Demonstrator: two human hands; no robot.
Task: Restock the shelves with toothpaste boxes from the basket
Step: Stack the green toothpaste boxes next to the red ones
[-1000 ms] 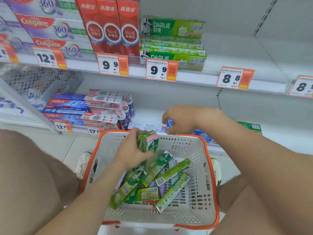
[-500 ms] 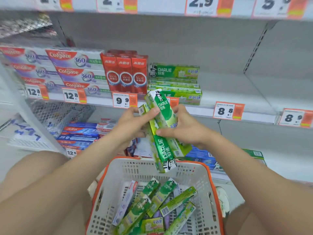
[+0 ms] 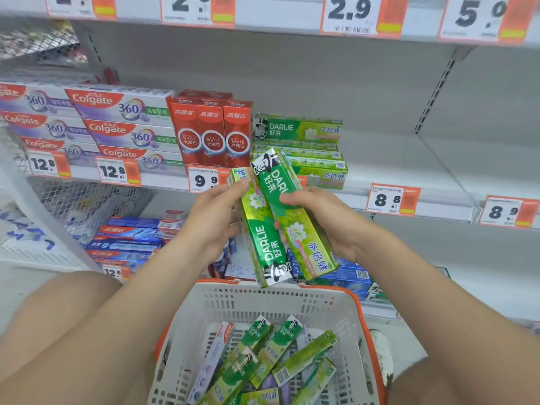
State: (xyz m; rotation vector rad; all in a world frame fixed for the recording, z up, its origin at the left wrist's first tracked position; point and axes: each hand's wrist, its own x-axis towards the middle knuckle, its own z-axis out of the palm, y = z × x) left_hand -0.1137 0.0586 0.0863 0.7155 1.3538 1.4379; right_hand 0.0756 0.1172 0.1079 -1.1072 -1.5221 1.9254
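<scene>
1. A second ago the left hand is down in the basket, closing on green boxes, and the right hand sits at its far rim. Now both hands are up at shelf height, so the pick itself looks finished.
2. The left hand grips the left Darlie box, with its thumb near the upper end. The right hand grips the right Darlie box, with its thumb laid across the front.
3. The two boxes touch side by side, tilted and well clear of the basket. They are in front of the shelf edge, just below the shelf stack of the same green brand.
4. They face opposite ways: the hatted figure is at the top of the right box and at the bottom of the left.
5. Since half a second ago the pair has risen only slightly, so the hands seem to be squaring them up rather than placing them yet.
6. Next they probably need turning flat, one reversed, and laying on that stack or beside it.
7. Several green boxes and a pale one remain in the basket, so much restocking is left.
</scene>
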